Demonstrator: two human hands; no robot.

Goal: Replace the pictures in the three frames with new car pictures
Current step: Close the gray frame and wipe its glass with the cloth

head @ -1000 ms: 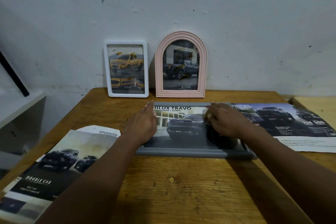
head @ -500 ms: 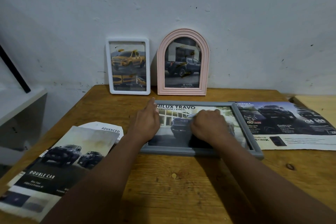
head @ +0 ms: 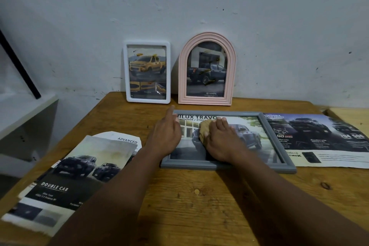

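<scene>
The right hand (head: 221,142) lay flat, its grip released, pressing a tan cloth (head: 204,133) on the glass of the grey frame (head: 259,167). Against the view of a second earlier, we noted that hand and cloth had travelled leftward, from the right half of the glass to its centre-left, uncovering the truck print (head: 245,136) behind them. The left hand (head: 165,138) had stayed at the frame's left rail, forefinger stretched toward the top corner, grasping nothing. We read this as a wiping pass over a frame already refilled; the task seemed near its end.

The cloth looked soft and bunched; the glass smooth, faintly reflective; the grey frame a flat rectangle with a narrow moulded rail, lying face up on the worktop (head: 195,201). Behind it stood a white frame (head: 168,72) with rounded corners and a ribbed pink arched frame (head: 231,70), both upright against the scuffed wall (head: 239,6), each showing a truck. The worktop was knotted, grained wood. Glossy brochure pages (head: 79,166) lay left, a ragged-edged sheet (head: 319,136) right.
</scene>
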